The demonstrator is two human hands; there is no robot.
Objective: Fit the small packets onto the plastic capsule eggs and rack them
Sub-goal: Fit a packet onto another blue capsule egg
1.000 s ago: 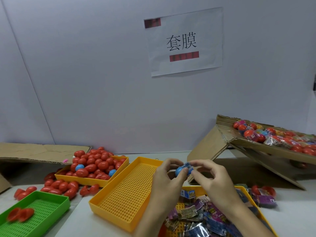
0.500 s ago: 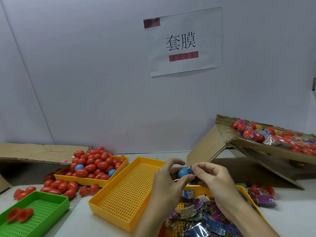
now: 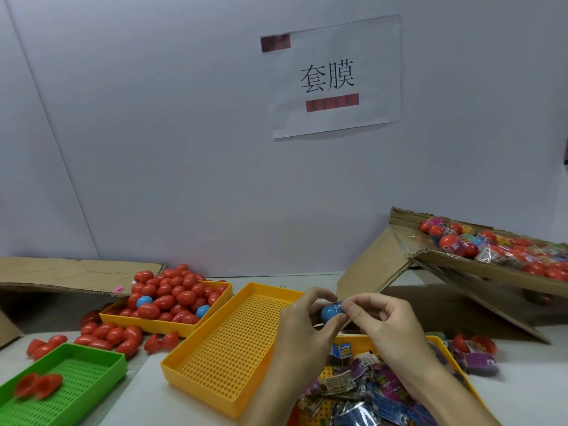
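Observation:
A blue capsule egg [image 3: 329, 312] is held between both hands above the trays. My left hand [image 3: 302, 330] grips the egg from the left, thumb and fingers curled round it. My right hand [image 3: 379, 322] pinches a small blue printed packet [image 3: 339, 305] that sits on the egg's right end. Below the hands an orange tray [image 3: 447, 352] holds a heap of loose packets [image 3: 353, 392]. Another orange tray [image 3: 147, 321] at the left is piled with red and a few blue eggs [image 3: 172, 295].
An orange perforated tray [image 3: 227, 339] lies in the middle with nothing in it. A green tray [image 3: 73, 385] at front left holds red egg halves. A tilted cardboard box [image 3: 479, 265] at the right holds wrapped eggs. Loose red eggs [image 3: 107, 336] lie on the table.
Both hands have sunk slightly with the blue egg. The right hand's fingers have worked the packet further over the egg's end.

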